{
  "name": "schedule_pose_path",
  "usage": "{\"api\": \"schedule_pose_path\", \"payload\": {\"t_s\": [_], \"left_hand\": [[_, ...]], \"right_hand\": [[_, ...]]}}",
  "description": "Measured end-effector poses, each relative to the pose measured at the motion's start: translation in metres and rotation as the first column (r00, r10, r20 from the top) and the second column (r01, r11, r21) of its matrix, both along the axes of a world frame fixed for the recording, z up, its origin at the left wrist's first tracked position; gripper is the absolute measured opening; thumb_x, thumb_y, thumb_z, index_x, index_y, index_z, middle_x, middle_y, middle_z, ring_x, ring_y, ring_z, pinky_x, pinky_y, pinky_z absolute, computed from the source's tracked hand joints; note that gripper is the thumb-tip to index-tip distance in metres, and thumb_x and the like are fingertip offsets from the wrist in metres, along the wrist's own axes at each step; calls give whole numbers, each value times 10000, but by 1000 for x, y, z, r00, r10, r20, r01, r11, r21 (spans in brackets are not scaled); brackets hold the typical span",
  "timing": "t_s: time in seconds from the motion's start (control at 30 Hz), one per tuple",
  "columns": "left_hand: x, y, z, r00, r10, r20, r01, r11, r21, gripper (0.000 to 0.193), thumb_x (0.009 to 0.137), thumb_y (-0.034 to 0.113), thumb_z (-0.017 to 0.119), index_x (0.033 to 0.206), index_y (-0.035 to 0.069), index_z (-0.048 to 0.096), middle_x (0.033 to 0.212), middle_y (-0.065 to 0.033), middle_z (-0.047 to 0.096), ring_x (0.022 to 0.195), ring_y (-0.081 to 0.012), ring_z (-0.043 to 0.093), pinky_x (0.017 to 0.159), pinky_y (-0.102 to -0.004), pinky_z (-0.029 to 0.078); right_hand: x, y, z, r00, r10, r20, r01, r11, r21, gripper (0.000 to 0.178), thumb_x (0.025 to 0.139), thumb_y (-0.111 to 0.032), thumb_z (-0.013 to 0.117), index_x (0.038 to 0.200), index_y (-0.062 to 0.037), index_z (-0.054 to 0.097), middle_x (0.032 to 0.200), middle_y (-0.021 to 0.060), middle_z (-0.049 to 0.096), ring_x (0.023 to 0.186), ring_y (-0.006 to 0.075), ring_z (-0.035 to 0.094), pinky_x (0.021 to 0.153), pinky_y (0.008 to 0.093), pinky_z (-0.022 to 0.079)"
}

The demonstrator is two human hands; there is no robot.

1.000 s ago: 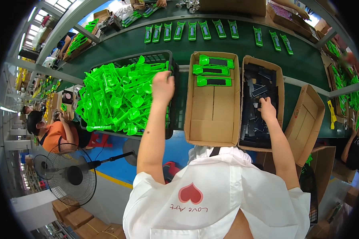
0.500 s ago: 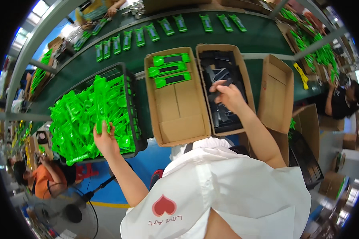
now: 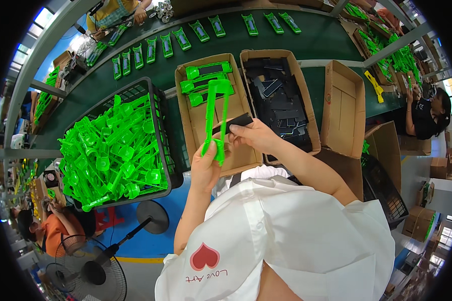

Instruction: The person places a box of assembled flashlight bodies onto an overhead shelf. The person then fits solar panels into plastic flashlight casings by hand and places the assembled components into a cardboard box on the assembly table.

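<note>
My left hand (image 3: 206, 165) grips a bright green plastic frame (image 3: 212, 113) by its near end, holding it up over the left cardboard box (image 3: 193, 119). A dark flat rectangular piece (image 3: 241, 121) is pinched in my right hand (image 3: 253, 135), close against the frame's right side. Whether the two parts touch I cannot tell. At the far end of that box lie several green frames (image 3: 208, 69) with dark pieces set in them. To its right, a second cardboard box (image 3: 314, 118) holds many loose black flat pieces (image 3: 281, 100).
A black crate (image 3: 161, 130) heaped with green frames (image 3: 115, 150) stands at the left. Assembled green pieces (image 3: 166, 46) line the dark green table (image 3: 316, 42) beyond. An upright cardboard box (image 3: 344, 110) and a yellow part (image 3: 374, 86) are at the right. Co-workers sit around; a fan (image 3: 93, 271) stands lower left.
My left hand has brought a green frame rightward from the crate to above the left box. My right hand has left the box of black pieces, carrying one to the frame.
</note>
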State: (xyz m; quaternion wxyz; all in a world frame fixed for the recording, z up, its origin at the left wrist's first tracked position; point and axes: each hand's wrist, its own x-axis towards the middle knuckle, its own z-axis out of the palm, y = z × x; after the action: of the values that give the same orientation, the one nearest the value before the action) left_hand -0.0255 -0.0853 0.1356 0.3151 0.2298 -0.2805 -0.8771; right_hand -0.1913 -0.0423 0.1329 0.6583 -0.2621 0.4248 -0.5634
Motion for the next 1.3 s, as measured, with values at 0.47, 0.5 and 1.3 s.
{"api": "schedule_pose_path", "payload": {"t_s": [0.47, 0.5, 1.3], "left_hand": [[-1, 7, 2, 950, 170, 260, -139, 981, -133, 267, 833, 165, 526, 1010, -35, 530, 831, -140, 611, 758, -169, 584, 637, -241, 453], [0, 8, 2, 947, 187, 262, -149, 976, -159, 262, 833, 167, 527, 1006, -31, 536, 822, -137, 614, 743, -162, 584, 613, -233, 444], [9, 14, 8, 925, 87, 370, 2, 972, -234, 261, 840, 156, 513, 1018, -34, 524, 802, -128, 608, 748, -156, 581, 622, -234, 442]], "right_hand": [[-7, 11, 24, 766, -115, -633, 92, 993, -69, 181, 845, -189, 509, 845, -9, 525, 595, 19, 529, 481, 40, 470, 433, 175, 363], [-9, 11, 23, 677, -85, -731, 62, 996, -58, 196, 825, -200, 535, 796, -6, 517, 575, 14, 526, 471, 48, 472, 428, 184, 359], [-12, 22, 25, 697, -102, -710, 39, 994, -104, 160, 807, -172, 555, 760, -21, 530, 551, -20, 487, 501, 37, 490, 433, 173, 359]]}}
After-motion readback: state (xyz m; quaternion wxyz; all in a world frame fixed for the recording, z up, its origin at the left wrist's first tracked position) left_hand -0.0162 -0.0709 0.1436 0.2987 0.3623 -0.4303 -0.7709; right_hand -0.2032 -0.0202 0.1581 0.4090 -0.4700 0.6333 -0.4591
